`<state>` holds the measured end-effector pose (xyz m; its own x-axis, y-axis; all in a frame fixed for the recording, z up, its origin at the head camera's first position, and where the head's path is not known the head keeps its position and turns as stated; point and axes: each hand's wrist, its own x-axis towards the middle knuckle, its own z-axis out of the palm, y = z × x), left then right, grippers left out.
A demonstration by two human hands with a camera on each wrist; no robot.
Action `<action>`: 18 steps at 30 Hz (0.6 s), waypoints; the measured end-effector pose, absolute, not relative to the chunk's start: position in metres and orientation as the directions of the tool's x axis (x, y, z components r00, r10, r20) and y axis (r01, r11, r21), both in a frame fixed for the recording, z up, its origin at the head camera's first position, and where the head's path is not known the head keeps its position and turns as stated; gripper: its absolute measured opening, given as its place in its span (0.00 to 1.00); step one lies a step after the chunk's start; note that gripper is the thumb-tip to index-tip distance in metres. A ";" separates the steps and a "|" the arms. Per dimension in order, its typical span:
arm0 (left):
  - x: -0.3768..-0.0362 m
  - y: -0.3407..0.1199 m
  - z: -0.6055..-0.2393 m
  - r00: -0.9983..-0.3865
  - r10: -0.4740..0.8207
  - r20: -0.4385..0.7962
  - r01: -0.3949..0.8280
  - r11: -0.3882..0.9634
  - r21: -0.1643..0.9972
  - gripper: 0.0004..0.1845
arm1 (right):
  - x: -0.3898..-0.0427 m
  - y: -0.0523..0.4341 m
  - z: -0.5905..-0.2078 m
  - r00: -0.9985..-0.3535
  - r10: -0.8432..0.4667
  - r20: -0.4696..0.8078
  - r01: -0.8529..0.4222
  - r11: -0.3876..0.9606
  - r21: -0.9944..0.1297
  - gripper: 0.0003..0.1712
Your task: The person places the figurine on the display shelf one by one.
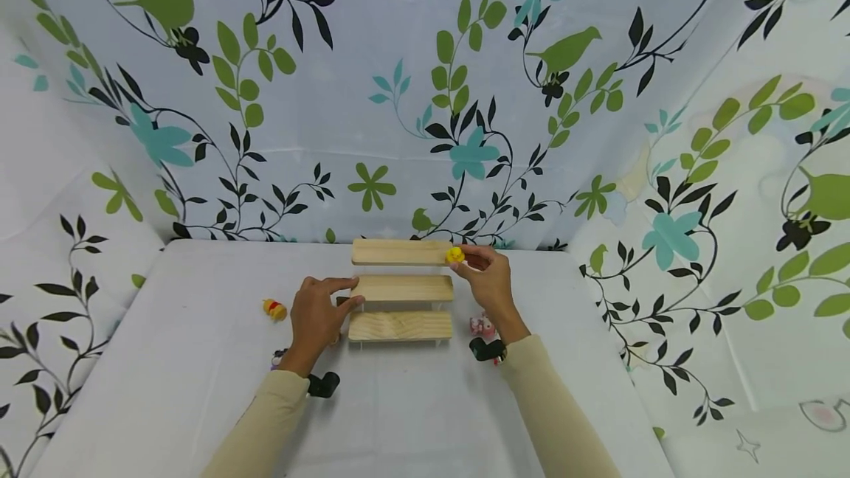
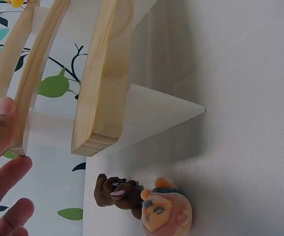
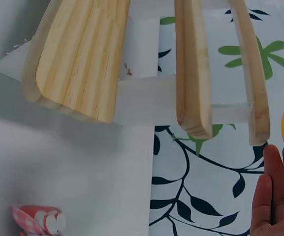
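Observation:
A three-tier wooden display stand has a top board (image 1: 398, 251), a middle board (image 1: 405, 288) and a bottom board (image 1: 398, 326), joined by pale translucent side supports (image 2: 151, 115). My left hand (image 1: 315, 321) pinches the left end of the middle board, thumb on one face and a finger at the other. At the right end of the top board, my right hand (image 1: 493, 285) holds a small yellow toy figure (image 1: 454, 255) between thumb and fingers. In the right wrist view the toy is cut off by the frame edge, so its contact with the board cannot be told.
Left of the stand lies a red-and-yellow figure (image 1: 274, 309). A brown figure (image 2: 117, 191) and a peach-faced figure (image 2: 167, 214) stand near its left end. Pink figures (image 1: 482, 325) sit by the right forearm. Leaf-patterned cloth (image 1: 425, 94) hangs behind the white table (image 1: 219, 404).

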<state>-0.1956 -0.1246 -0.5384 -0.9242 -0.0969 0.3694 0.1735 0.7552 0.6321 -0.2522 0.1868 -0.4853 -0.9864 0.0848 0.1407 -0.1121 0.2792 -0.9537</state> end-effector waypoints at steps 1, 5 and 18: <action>-0.196 -0.124 -0.539 -0.925 -0.096 0.367 0.172 0.757 0.631 0.24 | -0.253 0.185 -0.486 -0.986 0.091 0.143 -0.111 0.291 -0.950 0.19; -0.196 -0.124 -0.540 -0.924 -0.095 0.370 0.171 0.764 0.623 0.24 | -0.257 0.179 -0.490 -0.982 0.103 0.158 -0.119 0.316 -0.941 0.18; -0.195 -0.124 -0.538 -0.928 -0.113 0.355 0.153 0.752 0.641 0.25 | -0.264 0.168 -0.494 -0.982 0.089 0.166 -0.130 0.319 -0.939 0.18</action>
